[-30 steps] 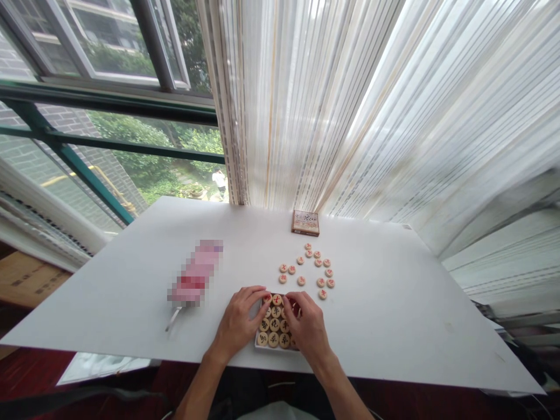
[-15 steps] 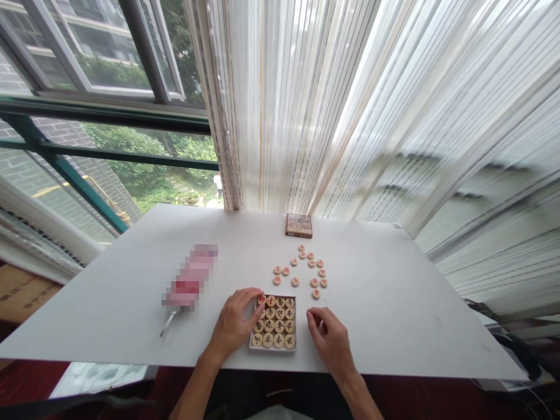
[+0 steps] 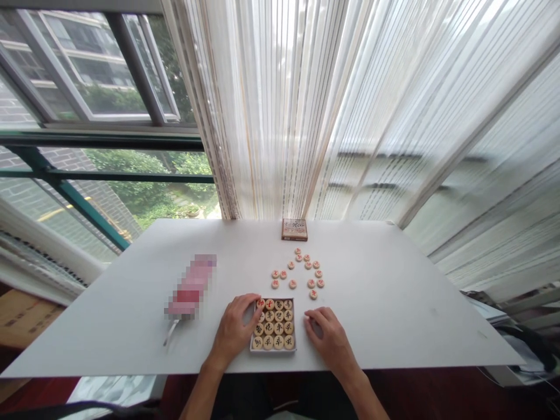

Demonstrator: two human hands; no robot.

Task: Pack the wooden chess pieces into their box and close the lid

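Observation:
A shallow white box (image 3: pixel 294 326) stands at the table's near edge, filled with rows of round wooden Chinese chess pieces (image 3: pixel 279 328). Most carry black characters; two in the far row, including the far-left piece (image 3: pixel 261 304), are red. My left hand (image 3: pixel 236 324) grips the box's far left corner, index finger at the rim and thumb over the left column, partly hiding a piece there. Right of the box, my right hand (image 3: pixel 330 338) rests on the table, fingers loosely curved, thumb a little apart, holding nothing. Several red-lettered pieces (image 3: pixel 293 284) lie scattered beyond the box.
A small printed carton (image 3: pixel 294 230) lies at the table's back edge before the striped curtain (image 3: pixel 271 116). On the left of the white table (image 3: pixel 394 303) is a blurred pink object (image 3: pixel 192 289) with a pale strip at its near end. A window stands open at left.
The view has tilted and shifted slightly. My left index finger has moved off the red piece toward the box's corner. The right thumb and fingertips have loosened apart; the pieces stay put.

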